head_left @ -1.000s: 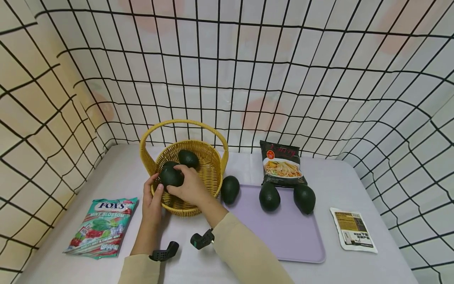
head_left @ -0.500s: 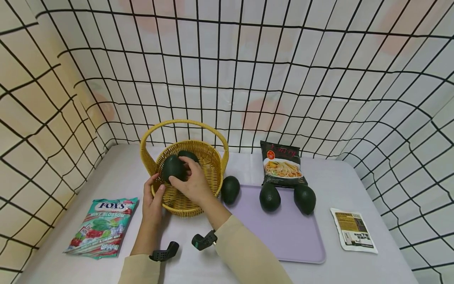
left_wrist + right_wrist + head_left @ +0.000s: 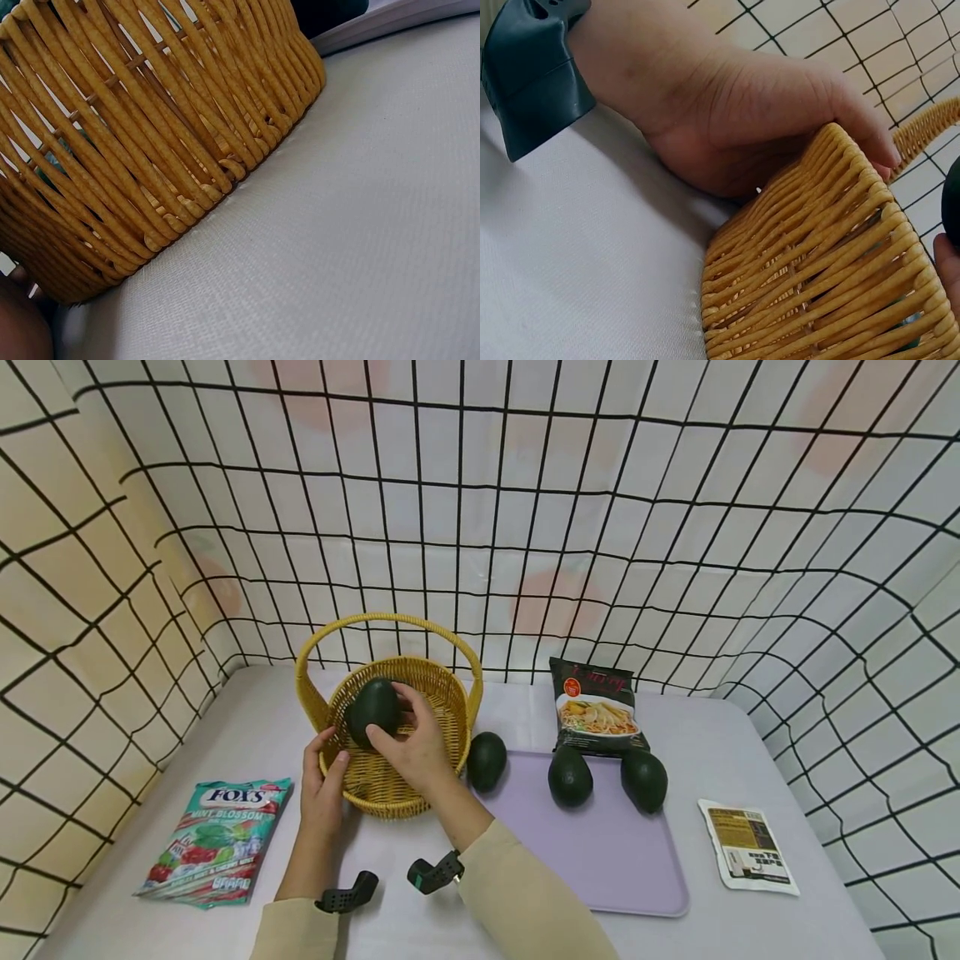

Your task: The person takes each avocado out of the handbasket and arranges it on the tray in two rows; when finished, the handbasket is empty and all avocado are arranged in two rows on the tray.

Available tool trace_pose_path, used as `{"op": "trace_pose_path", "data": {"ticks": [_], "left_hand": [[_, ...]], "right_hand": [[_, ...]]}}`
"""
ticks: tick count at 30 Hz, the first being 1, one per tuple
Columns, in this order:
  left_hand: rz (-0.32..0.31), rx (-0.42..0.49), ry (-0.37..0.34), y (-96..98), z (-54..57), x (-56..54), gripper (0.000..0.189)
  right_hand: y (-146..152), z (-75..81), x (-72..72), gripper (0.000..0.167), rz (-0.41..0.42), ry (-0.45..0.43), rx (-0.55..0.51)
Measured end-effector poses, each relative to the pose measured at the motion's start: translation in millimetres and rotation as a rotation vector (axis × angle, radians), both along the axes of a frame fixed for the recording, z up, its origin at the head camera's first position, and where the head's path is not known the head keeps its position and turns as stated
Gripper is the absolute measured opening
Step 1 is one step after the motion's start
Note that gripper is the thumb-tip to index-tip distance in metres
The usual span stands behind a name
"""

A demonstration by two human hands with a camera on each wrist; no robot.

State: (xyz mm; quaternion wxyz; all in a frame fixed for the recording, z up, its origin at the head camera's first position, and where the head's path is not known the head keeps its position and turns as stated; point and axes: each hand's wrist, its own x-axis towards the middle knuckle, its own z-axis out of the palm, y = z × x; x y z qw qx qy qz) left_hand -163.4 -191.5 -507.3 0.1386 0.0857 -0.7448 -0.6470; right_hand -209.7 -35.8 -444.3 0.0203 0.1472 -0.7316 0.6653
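A yellow wicker basket [image 3: 390, 806] with a tall arched handle stands on the white tabletop. My left hand [image 3: 322, 793] grips its left rim, thumb on the near side; the right wrist view shows that hand [image 3: 757, 120] against the woven wall. My right hand [image 3: 416, 752] holds a dark green avocado [image 3: 372, 714] inside the basket, thumb on its near side and fingers on its far right. The held avocado [image 3: 952, 202] shows only at the edge of the right wrist view. Another avocado in the basket is almost wholly hidden behind it.
Right of the basket lies a lilac tray [image 3: 600, 868], with avocados [image 3: 487, 762] [image 3: 570, 777] [image 3: 643, 779] along its back edge. A black noodle packet [image 3: 597, 706] lies behind it, a white-edged pouch [image 3: 747, 846] right. A candy bag [image 3: 217, 842] lies left; black wire mesh [image 3: 495, 535] surrounds the table.
My right hand has moved the held avocado slightly right and away within the basket, covering the avocado behind it. My left hand has stayed on the rim.
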Motion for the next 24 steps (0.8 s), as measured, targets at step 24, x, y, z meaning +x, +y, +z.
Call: {"op": "trace_pose_path", "data": {"ticks": [24], "left_hand": [[0.007, 0.019, -0.001, -0.1, 1.0, -0.1, 0.053]], "right_hand": [[37.5, 16.8, 31.7, 0.078, 0.070, -0.021, -0.052]]}}
